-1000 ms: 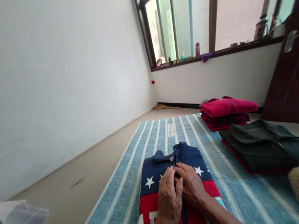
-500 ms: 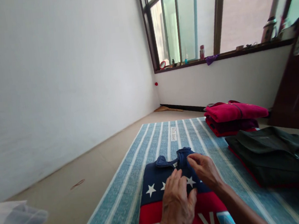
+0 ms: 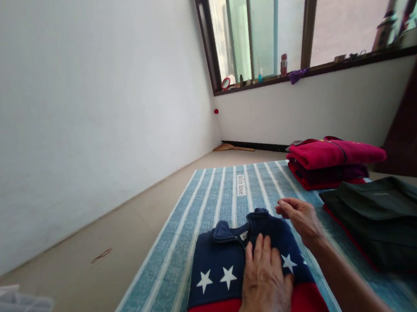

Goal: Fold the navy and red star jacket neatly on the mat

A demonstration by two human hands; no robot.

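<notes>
"Hands first: where are they?"

"Left hand (image 3: 264, 279) lies open, palm flat on the star-printed top (image 3: 219, 254), which sits folded on the striped mat (image 3: 169, 279) on the floor. Right hand (image 3: 300, 216) hovers at the top's right shoulder, fingers curled, thumb and forefinger together. I cannot tell whether they pinch any cloth."

"How would you do the smoothing well?"

"I'd use the flat palm as an anchor so the fold doesn't slide. The other hand can draw the shoulder edge outward, in line with the mat's stripes. Go gently, as the knit probably stretches. The collar (image 3: 223, 229) looks a little rumpled and wants squaring."

"Anything crowding it?"

"A dark green folded garment (image 3: 386, 216) lies near on the right, with a red pile (image 3: 333, 155) beyond it. Both are apart from the top."
</notes>
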